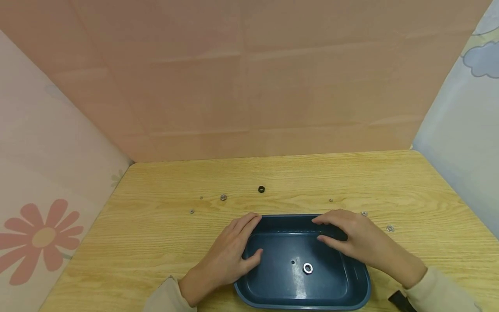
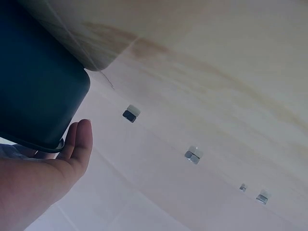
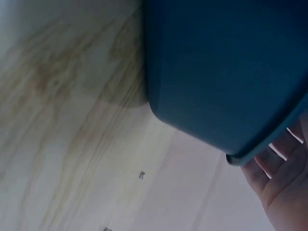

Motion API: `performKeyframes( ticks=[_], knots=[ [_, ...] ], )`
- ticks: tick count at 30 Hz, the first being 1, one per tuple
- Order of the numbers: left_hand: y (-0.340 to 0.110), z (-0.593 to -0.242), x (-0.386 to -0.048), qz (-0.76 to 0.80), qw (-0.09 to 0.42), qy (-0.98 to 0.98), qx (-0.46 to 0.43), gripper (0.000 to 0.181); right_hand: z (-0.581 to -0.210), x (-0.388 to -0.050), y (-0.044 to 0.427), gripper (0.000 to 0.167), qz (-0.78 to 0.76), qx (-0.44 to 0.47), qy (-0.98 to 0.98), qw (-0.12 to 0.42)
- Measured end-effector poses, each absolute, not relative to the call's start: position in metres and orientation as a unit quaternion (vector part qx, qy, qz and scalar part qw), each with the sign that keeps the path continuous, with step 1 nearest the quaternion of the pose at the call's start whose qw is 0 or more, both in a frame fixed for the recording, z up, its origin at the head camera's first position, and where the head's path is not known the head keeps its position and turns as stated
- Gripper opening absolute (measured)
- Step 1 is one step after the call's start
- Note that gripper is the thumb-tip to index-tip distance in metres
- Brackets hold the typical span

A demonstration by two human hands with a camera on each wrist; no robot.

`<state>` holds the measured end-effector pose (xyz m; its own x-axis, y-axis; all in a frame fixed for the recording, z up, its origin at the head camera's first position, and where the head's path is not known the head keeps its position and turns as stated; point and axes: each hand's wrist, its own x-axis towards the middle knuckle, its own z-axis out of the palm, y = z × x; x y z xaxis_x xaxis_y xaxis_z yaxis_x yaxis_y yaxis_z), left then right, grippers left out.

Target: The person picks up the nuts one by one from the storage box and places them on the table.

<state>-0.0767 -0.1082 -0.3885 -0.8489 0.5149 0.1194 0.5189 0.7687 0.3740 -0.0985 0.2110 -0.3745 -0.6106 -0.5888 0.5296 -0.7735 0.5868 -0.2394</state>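
Observation:
A dark blue rectangular tray stands at the table's front. Inside lie a silver ring-shaped nut or washer and a tiny dark piece too small to make out. My left hand is at the tray's left side, long fingers extended along the rim outside, thumb held over the inside. At the far right corner is my right hand, its thumb and fingers spread apart over the rim. In the right wrist view, its fingers lie beside the tray's outer lip. Neither hand visibly pinches anything.
Beyond the tray lie a black nut, a silver nut and tiny nuts at left. Small silver pieces and a washer-like ring sit near my right wrist. Brown sheeting covers the back.

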Motion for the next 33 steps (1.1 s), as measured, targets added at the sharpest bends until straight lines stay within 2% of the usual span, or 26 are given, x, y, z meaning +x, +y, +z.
performKeyframes(
  ticks=[14, 33],
  knots=[
    [-0.109, -0.389, -0.077, -0.193, 0.004, -0.943, -0.271, 0.072, -0.379, -0.089, 0.201, 0.041, 0.228, 0.406, -0.876, 0.13],
    [-0.109, -0.389, -0.076, -0.194, 0.001, -0.944, -0.268, 0.072, -0.387, -0.079, 0.187, 0.028, 0.21, 0.411, -0.886, 0.045]
  ],
)
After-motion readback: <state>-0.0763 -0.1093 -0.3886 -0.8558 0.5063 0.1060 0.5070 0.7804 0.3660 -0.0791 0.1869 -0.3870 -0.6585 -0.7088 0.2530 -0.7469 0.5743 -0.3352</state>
